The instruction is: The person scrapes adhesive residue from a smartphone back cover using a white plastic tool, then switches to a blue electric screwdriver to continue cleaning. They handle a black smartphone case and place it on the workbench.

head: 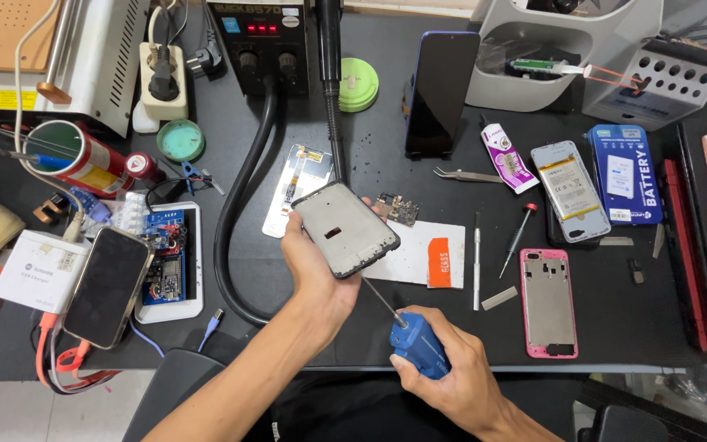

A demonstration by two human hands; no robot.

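Left hand closed around the lower end of a grey phone frame, held tilted above the front edge of the black tabletop. Right hand wrapped on a blue-handled screwdriver — shaft reaching the frame. Likely light, thin, bendable — best gripped by its side rails.

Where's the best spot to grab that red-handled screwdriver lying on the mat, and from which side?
Probably by the red-capped handle end of the red-handled screwdriver. It lies flat and slanted, tip toward the near edge, between the metal pry tool and the pink phone frame. Come from above and pinch across the thicker handle, well away from the fine tip.
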